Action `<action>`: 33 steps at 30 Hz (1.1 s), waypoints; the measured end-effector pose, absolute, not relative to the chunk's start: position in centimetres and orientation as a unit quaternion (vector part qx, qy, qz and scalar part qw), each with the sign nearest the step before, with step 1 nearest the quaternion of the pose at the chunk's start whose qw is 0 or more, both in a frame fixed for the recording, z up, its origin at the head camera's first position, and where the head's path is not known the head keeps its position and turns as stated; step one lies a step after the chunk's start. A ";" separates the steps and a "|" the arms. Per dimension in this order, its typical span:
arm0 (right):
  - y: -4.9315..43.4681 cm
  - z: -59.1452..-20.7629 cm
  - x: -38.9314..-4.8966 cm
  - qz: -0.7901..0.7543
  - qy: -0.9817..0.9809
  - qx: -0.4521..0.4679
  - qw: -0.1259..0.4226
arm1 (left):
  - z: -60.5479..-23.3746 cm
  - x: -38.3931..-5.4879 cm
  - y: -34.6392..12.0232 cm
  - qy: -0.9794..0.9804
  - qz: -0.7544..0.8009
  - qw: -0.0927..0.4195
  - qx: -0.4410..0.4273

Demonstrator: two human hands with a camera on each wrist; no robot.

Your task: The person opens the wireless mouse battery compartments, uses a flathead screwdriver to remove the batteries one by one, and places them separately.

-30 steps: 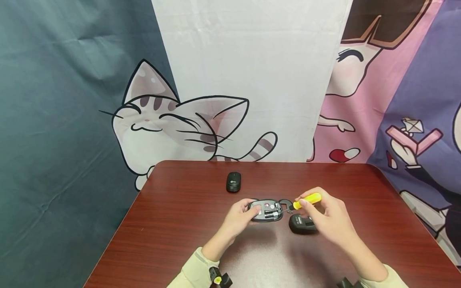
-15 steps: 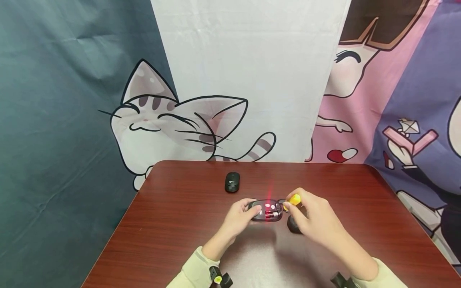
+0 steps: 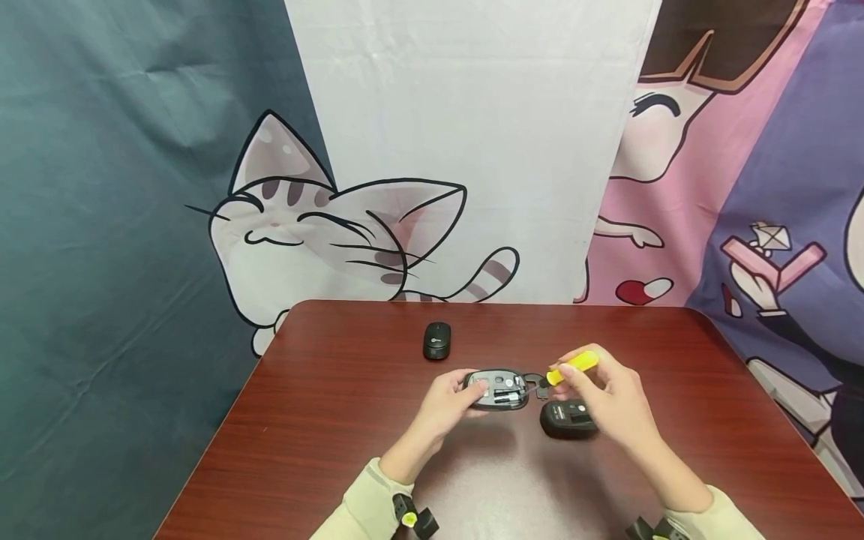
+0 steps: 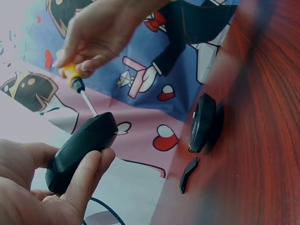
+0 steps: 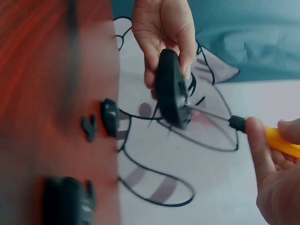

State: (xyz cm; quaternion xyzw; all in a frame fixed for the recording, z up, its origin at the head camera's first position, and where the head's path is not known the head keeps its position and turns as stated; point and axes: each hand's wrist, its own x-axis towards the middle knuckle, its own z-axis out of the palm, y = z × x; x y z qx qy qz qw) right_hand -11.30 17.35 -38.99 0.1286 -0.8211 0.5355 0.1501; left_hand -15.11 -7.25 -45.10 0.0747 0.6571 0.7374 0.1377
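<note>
My left hand (image 3: 442, 405) grips a black computer mouse (image 3: 498, 379) above the table, thumb on its upturned underside. In the head view its battery bay is uncovered, with a battery (image 3: 506, 397) inside. My right hand (image 3: 617, 401) pinches the yellow handle of a screwdriver (image 3: 575, 367). The screwdriver slants down to the left, and its metal shaft (image 5: 211, 114) reaches the mouse's underside near the bay's end. In the left wrist view the smooth top shell of the held mouse (image 4: 84, 150) faces the camera, and the shaft's tip is hidden behind its end.
A second black mouse (image 3: 565, 421) lies underside up on the table below my right hand. Farther back stands a third black mouse (image 3: 436, 341). A thin dark cover (image 4: 189, 176) lies beside the second mouse. Printed cloth (image 3: 432, 150) hangs behind the table (image 3: 324, 450).
Half a second ago my right hand was farther left, close against the mouse, and red light shone on its underside. The hand has since drawn back right with the screwdriver; the red light is gone.
</note>
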 end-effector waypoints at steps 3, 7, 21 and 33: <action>18.1 -40.2 -11.4 0.601 -0.780 0.113 0.131 | -45.3 -15.3 -7.3 0.655 0.740 0.139 0.068; 18.4 -42.0 -11.9 0.700 -0.692 0.122 0.132 | -45.3 -15.5 -7.4 0.654 0.742 0.135 0.060; 17.6 -45.2 -12.2 0.874 -0.446 0.151 0.120 | -45.1 -15.4 -8.1 0.656 0.740 0.140 0.056; 17.6 -45.8 -12.0 0.951 -0.281 0.120 0.035 | -45.0 -15.4 -8.3 0.647 0.749 0.132 0.055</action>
